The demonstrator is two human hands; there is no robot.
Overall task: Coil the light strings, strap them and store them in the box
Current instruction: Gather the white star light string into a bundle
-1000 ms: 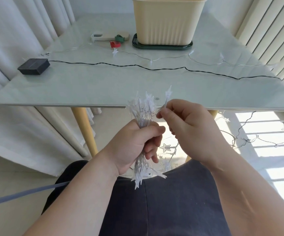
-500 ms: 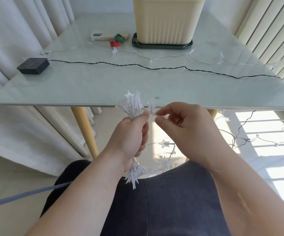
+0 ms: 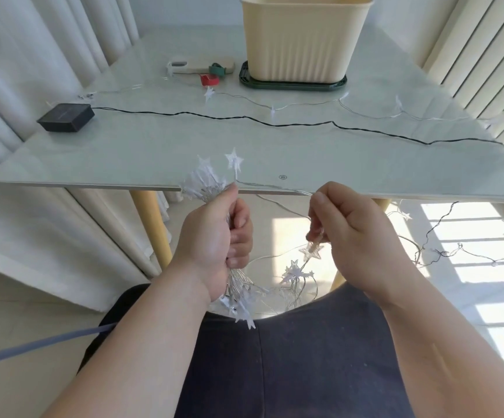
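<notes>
My left hand [image 3: 214, 236] is closed in a fist round the coiled bundle of clear wire and white star-shaped lights [image 3: 205, 184]; stars bristle above and below the fist. My right hand [image 3: 356, 236] pinches the free length of the same wire [image 3: 274, 187] between thumb and forefinger, the other fingers curled. This length spans the gap between both hands, just before the near edge of the pale glass tabletop [image 3: 154, 152]. Loose loops with stars hang over my dark-clothed lap [image 3: 305, 357].

On the tabletop, a thin black cable [image 3: 274, 124] runs rightward from a small black square unit [image 3: 66, 117]; a second clear star string [image 3: 305, 105] lies beyond it. At the far side, a cream ribbed plastic box [image 3: 302, 37] stands on a dark green tray [image 3: 293, 84]. Left of it lie a red strap [image 3: 209, 80] and a green strap [image 3: 216, 69]. More wire trails on the sunlit floor [image 3: 456, 251] at right.
</notes>
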